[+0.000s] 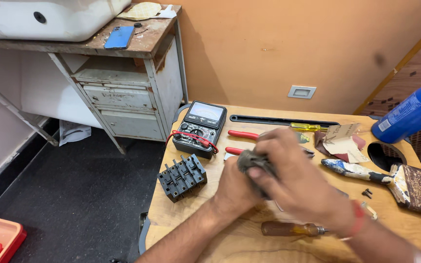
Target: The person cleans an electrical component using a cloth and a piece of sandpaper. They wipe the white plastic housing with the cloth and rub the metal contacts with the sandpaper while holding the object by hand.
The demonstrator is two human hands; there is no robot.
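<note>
Both hands meet over the wooden table [249, 243]: my right hand [300, 182] and left hand [235, 187] are curled tight around a small dark grey part [253, 160], fingers pinching it. Far left sits a black meter [200, 127], nearer a black terminal block [182, 177]. Near me lies a brown-handled screwdriver [291, 228].

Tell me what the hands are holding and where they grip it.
Both hands clasp a small grey-brown cloth-like wad: left hand from below, right hand wrapped over its top. What it is exactly cannot be told.
</note>
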